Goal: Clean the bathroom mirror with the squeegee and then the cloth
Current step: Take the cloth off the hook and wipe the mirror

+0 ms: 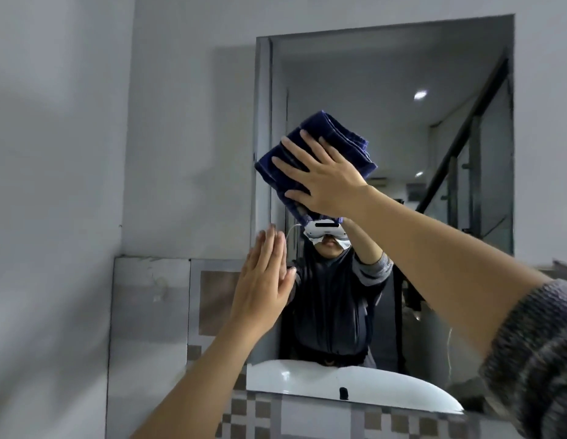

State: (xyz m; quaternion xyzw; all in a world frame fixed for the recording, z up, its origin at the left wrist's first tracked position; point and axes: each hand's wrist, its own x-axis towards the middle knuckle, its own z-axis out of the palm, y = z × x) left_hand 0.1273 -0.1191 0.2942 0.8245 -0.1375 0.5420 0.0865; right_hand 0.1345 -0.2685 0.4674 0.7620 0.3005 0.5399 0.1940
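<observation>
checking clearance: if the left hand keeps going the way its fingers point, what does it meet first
The left hand points up along the mirror edge; the blue cloth under the right hand looks first in line, though depth is unclear.

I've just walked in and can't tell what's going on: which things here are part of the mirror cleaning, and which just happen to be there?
Part of the job:
- mirror
- blue cloth, folded, pressed flat on the glass by the right hand
- left hand, open, at the mirror's left edge

Just there:
- white basin, seen as a reflection
- checked tiles
- grey wall

No squeegee in view.
</observation>
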